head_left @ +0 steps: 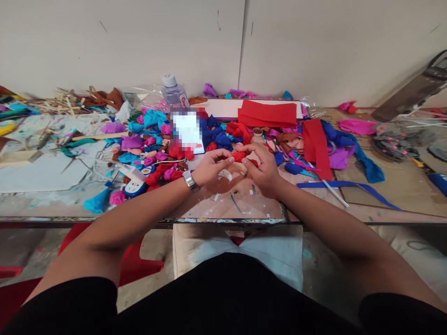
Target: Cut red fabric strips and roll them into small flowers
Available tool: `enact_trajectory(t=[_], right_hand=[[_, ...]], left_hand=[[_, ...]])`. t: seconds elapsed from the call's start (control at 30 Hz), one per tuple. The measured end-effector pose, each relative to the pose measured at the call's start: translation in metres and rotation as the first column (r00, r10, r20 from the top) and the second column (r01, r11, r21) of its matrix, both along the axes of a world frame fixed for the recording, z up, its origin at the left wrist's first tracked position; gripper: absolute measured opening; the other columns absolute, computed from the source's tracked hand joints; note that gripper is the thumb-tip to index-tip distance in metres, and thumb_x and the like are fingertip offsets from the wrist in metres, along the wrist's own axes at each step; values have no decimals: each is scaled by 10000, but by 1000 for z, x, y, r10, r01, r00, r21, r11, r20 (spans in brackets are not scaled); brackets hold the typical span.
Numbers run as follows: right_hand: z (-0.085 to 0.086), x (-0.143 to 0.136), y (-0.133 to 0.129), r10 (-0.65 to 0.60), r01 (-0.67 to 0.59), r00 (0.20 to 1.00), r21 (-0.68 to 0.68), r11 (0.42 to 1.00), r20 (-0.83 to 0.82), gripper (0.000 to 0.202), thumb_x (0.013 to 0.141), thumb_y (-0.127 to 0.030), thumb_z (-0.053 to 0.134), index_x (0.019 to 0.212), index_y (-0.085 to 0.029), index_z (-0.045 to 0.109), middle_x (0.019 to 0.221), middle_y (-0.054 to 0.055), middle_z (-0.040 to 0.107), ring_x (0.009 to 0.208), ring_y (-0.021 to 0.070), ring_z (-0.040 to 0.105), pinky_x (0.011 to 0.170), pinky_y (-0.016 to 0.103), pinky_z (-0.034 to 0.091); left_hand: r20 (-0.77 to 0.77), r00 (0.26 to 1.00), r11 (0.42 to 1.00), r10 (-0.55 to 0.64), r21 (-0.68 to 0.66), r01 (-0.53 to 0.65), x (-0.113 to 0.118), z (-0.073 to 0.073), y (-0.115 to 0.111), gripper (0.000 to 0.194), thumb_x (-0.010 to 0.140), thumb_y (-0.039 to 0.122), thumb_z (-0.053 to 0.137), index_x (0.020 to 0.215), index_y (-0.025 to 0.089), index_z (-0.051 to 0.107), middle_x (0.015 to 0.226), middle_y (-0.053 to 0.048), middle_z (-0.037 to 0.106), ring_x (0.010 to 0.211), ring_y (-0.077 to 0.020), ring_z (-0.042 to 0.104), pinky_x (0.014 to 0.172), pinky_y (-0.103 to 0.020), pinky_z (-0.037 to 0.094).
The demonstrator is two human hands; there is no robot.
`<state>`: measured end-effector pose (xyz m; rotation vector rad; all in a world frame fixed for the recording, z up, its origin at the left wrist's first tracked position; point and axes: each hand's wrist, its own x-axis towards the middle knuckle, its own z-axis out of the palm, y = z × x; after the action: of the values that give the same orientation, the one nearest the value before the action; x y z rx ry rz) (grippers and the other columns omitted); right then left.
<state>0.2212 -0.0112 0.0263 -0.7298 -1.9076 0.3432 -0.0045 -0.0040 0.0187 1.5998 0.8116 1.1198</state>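
Observation:
A small crumpled piece of red paper is between my two hands, over the near middle of the table. My left hand, below a metal watch, pinches its left side with thumb and index finger. Curled round its right side is my right hand, thumb and fingers closed on it; part of the red paper shows below the right thumb. Flat red strips lie behind the hands on a white sheet, and another red strip lies to the right.
Crumpled coloured paper pieces crowd the left, near a power strip and a bright phone. A bottle stands behind. A blue strip and a dark bottle are at the right. The table edge runs in front.

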Motion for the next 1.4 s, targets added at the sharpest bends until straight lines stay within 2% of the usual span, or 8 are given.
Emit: enact_trajectory(t=[0.17, 0.27, 0.37, 0.57, 0.73, 0.93, 1.13, 1.4], right_hand=[[1, 0, 1, -20, 21, 999, -17, 1000, 32, 231, 1046, -385, 645, 1230, -279, 735, 1158, 72, 793, 1022, 277, 694, 950, 483, 534], [1, 1, 3, -42, 43, 996, -13, 999, 74, 239, 1045, -385, 645, 1219, -265, 757, 1137, 80, 805, 1037, 282, 705, 967, 485, 524], [0, 0, 3, -50, 51, 990, -6, 999, 130, 222, 1026, -359, 671, 1201, -269, 772, 1156, 79, 817, 1070, 298, 717, 1003, 510, 498], [3, 0, -1, -18, 22, 983, -19, 1000, 180, 221, 966, -277, 724, 1181, -260, 773, 1134, 78, 815, 1106, 326, 701, 1009, 528, 473], [5, 0, -4, -44, 51, 987, -40, 998, 152, 254, 970, -322, 758, 1217, -264, 758, 1077, 66, 801, 1036, 303, 698, 964, 498, 473], [4, 0, -2, -56, 61, 990, -31, 998, 133, 277, 985, -443, 765, 1198, -266, 751, 1089, 65, 810, 1056, 306, 706, 975, 491, 466], [3, 0, 0, -68, 68, 992, 6, 998, 103, 124, 997, -393, 731, 1026, -273, 748, 1023, 39, 808, 1011, 290, 707, 981, 484, 455], [5, -2, -2, -84, 83, 991, 17, 996, 100, 121, 1008, -374, 713, 960, -264, 724, 969, 34, 792, 977, 274, 682, 941, 466, 460]], left_hand=[[-96, 993, 992, 63, 119, -51, 1, -7, 2, 456, 947, 626, 764, 989, 177, 696, 935, -39, 694, 800, -139, 625, 717, -272, 526], [-83, 985, 963, 151, 239, -127, 1, -11, 1, 438, 946, 563, 793, 1149, 197, 667, 1119, -74, 700, 941, -162, 667, 765, -273, 565], [-67, 985, 929, 159, 348, -126, 1, -13, 1, 481, 941, 502, 822, 1280, 211, 646, 1285, -113, 691, 1082, -186, 690, 851, -297, 595], [-102, 983, 891, 154, 444, -93, 1, -11, 2, 403, 974, 451, 803, 1286, 216, 706, 1221, -104, 763, 1080, -193, 744, 864, -311, 611], [-135, 977, 866, 168, 493, -81, 1, -8, 0, 392, 1003, 423, 773, 1331, 220, 705, 1258, -113, 771, 1088, -195, 754, 861, -318, 620], [-49, 987, 860, 153, 499, -109, 2, -9, 0, 363, 1030, 409, 738, 1329, 218, 659, 1170, -85, 754, 993, -165, 737, 840, -305, 608], [-86, 980, 873, 179, 473, -118, 0, -8, 0, 261, 1055, 432, 693, 1193, 216, 739, 1149, -81, 779, 986, -172, 732, 867, -331, 605], [-76, 987, 879, 142, 468, -91, 2, -7, -2, 248, 1037, 409, 724, 1195, 219, 738, 1134, -77, 785, 997, -161, 743, 852, -306, 606]])
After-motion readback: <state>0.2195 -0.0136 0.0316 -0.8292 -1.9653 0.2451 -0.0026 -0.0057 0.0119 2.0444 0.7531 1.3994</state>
